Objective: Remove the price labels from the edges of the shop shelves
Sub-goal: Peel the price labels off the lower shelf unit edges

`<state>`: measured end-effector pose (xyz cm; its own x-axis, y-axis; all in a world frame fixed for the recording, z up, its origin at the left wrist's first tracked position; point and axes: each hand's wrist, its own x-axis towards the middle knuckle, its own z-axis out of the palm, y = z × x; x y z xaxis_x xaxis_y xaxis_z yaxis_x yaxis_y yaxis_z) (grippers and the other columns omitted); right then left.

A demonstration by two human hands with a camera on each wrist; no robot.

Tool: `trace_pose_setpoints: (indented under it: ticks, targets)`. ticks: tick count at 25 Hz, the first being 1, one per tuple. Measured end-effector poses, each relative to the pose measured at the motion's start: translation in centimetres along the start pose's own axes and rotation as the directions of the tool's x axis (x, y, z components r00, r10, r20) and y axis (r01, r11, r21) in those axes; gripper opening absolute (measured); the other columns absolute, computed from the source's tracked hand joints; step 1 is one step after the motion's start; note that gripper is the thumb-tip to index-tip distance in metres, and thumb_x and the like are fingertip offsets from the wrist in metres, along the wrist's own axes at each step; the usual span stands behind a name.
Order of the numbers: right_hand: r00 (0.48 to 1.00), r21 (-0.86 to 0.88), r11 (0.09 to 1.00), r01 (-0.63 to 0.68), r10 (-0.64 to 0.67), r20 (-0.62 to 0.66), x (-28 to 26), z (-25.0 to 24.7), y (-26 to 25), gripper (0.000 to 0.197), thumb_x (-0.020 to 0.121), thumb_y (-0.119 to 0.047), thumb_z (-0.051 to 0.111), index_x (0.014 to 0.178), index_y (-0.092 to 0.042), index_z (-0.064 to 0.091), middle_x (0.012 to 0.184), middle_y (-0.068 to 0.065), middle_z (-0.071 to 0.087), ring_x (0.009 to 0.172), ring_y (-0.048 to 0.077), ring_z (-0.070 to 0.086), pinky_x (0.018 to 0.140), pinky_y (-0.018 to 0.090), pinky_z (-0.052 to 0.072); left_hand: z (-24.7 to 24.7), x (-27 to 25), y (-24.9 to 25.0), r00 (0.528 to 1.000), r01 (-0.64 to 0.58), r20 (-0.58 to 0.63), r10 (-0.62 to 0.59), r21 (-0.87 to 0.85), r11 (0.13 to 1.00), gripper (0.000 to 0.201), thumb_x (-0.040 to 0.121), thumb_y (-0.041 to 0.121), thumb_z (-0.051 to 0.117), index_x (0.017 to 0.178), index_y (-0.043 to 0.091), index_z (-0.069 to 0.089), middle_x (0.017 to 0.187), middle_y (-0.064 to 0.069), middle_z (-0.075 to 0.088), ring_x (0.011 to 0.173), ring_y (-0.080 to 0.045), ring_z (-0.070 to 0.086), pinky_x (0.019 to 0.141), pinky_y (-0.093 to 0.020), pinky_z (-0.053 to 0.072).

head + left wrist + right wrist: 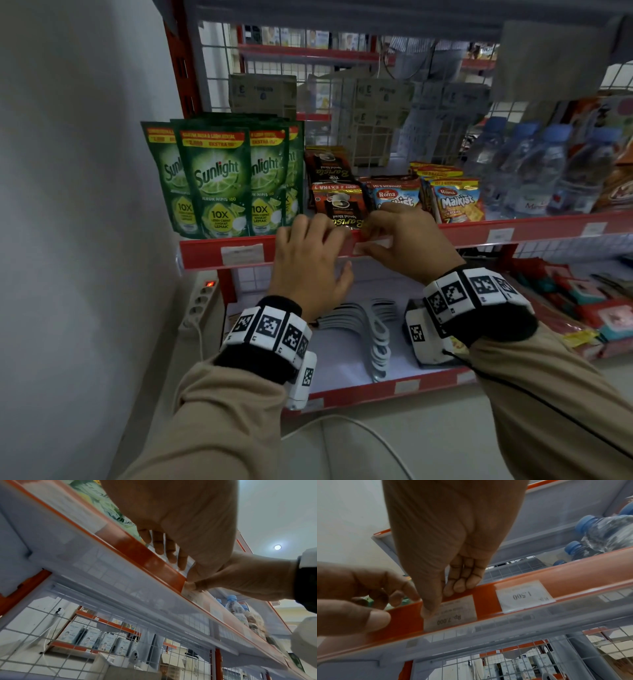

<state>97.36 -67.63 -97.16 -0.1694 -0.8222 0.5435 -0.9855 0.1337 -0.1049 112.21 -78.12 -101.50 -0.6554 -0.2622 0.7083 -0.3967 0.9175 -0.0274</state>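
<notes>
A white price label (453, 613) reading Rp. 7.000 sits behind the clear strip on the red shelf edge (205, 253). My right hand (443, 601) pinches it: the thumb presses its left part and the fingers (462, 586) curl over the top of the rail. In the head view, my right hand (368, 240) and left hand (318, 240) meet at that label (375, 245). The left hand (168, 553) grips the shelf edge (145, 555) just left of it, fingers hooked over the top. More labels (242, 254) (524, 596) (500, 235) sit along the same rail.
Green Sunlight pouches (219, 181), coffee sachets (337, 202), Malkist packs (457, 200) and water bottles (534, 171) stand on the shelf right behind the edge. The lower shelf (376, 390) holds white items. A power strip (202, 301) lies by the wall on the left.
</notes>
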Motion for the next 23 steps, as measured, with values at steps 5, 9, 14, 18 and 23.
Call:
trace_pose_setpoints:
  ticks: [5,9,14,18,23]
  targets:
    - [0.998,-0.073,0.997,0.030,-0.026,0.051,0.0,-0.2,0.1,0.015,0.079,-0.022,0.071,0.093,-0.017,0.071,0.092,0.004,0.063,0.093,0.024,0.056,0.074,0.030,0.040,0.4,0.6,0.3,0.999,0.031,-0.023,-0.032,-0.057,0.998,0.038,0.076,0.041,0.060,0.105,0.018,0.061,0.099,-0.004,0.049,0.095,-0.025,0.045,0.078,-0.037,0.032]
    - [0.992,-0.103,0.994,0.019,-0.006,0.130,-0.1,0.3,0.1,0.019,0.081,-0.022,0.068,0.099,-0.015,0.067,0.102,0.007,0.055,0.100,0.026,0.050,0.079,0.030,0.037,0.3,0.5,0.5,1.000,0.008,-0.026,-0.012,-0.120,0.993,0.032,0.078,0.032,0.062,0.103,0.012,0.062,0.097,-0.006,0.051,0.095,-0.027,0.045,0.076,-0.039,0.038]
    - [0.987,0.228,0.961,-0.155,0.144,0.066,0.2,-0.1,0.1,0.010,0.084,-0.024,0.070,0.088,-0.017,0.064,0.091,0.002,0.055,0.079,0.014,0.052,0.070,0.025,0.038,0.1,0.7,0.3,0.999,0.039,-0.014,-0.043,-0.213,0.976,0.018,0.087,0.022,0.055,0.101,0.013,0.062,0.094,-0.004,0.054,0.093,-0.024,0.046,0.079,-0.039,0.039]
    - [0.958,0.592,0.776,-0.218,0.285,-0.021,-0.1,-0.2,-0.2,0.010,0.087,-0.007,0.066,0.095,-0.009,0.061,0.085,0.008,0.068,0.077,0.017,0.065,0.069,0.026,0.051,0.1,0.8,0.5,0.993,0.118,0.007,-0.121,-0.292,0.949,0.032,0.096,0.031,0.048,0.121,0.014,0.058,0.097,-0.003,0.056,0.096,-0.023,0.047,0.084,-0.038,0.039]
    - [0.928,0.875,0.423,-0.234,0.364,0.072,-0.4,0.1,-1.2,0.029,0.083,0.003,0.066,0.110,-0.003,0.056,0.097,0.019,0.068,0.086,0.025,0.067,0.083,0.038,0.056,0.0,1.0,0.8,0.980,0.178,-0.021,-0.199,-0.370,0.912,0.037,0.098,0.042,0.043,0.113,0.012,0.059,0.097,-0.003,0.060,0.092,-0.022,0.049,0.079,-0.038,0.041]
